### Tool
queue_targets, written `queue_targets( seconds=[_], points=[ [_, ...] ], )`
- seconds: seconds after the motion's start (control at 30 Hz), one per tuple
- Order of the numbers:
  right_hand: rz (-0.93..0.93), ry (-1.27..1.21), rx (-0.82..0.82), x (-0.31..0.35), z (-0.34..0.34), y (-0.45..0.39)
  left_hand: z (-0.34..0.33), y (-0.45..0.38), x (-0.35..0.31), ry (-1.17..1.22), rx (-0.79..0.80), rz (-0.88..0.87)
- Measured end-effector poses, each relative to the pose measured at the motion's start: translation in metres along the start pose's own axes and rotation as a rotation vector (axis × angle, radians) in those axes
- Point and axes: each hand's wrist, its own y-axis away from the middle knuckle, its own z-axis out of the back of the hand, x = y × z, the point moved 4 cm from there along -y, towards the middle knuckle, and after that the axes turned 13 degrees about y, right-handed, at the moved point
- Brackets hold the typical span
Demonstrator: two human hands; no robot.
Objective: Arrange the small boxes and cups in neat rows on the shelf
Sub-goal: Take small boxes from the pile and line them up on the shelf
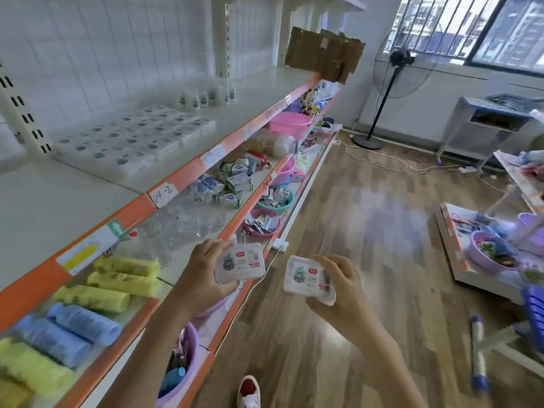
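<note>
Boxes are being carried to the shelf, one in each hand: the left hand [203,270] is gripping a small white box [240,262] by its left end, fingers curled around the edge, and the right hand [338,287] is gripping a second small white box [307,279] from the right side, thumb over its top. Both boxes are hanging in the air over the wooden floor [368,231], just in front of the orange shelf edge [188,172], label side up. On the top shelf [73,201] a block of like boxes [132,136] is already sitting in tidy rows, well apart from the hands. This is looking like the carrying step; next the hands are probably needing to lift up and leftward, setting each box flush against the existing rows, labels aligned
</note>
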Motion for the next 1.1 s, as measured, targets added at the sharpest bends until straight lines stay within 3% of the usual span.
queue_targets(
  seconds=[0.27, 0.57, 0.8, 1.1],
  points=[
    [0.001, 0.015, -0.065, -0.045, 0.004, -0.133, -0.01, -0.141, 0.023, 0.067, -0.032, -0.014],
    [0.174, -0.054, -0.002, -0.046, -0.017, -0.296, 0.055, -0.243, 0.044, -0.01, -0.265, 0.025],
    [0.479, -0.115, 0.07, -0.011, -0.03, -0.428, 0.094, -0.281, 0.068, -0.264, -0.408, 0.107],
    [0.903, -0.185, 0.297, 0.033, -0.056, -0.559, 0.102, -0.297, 0.071, -0.428, -0.502, 0.471]
  ],
)
